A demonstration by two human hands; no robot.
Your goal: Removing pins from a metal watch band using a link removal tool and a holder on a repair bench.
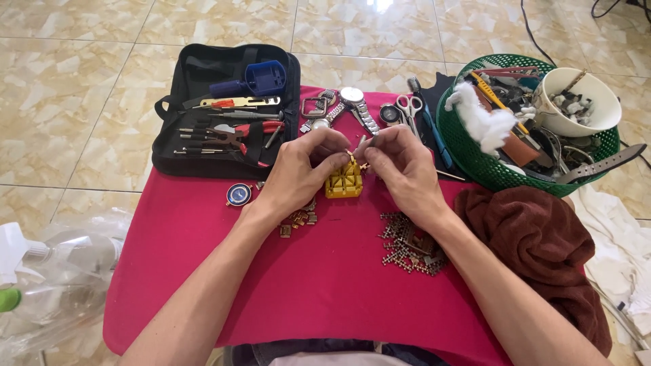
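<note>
Yellow watch-band holder block point(344, 183): centre of red cloth point(325, 271), gold bracelet piece on top. Left hand point(298, 173) pinching bracelet; right hand point(400, 166) gripping thin metal tool. Loose links point(410, 245) right of block. Advisable: tool vertical, block steady.

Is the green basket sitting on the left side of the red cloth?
No, the green basket sits at the right side of the red cloth, and the black tool case is on the left.
</note>
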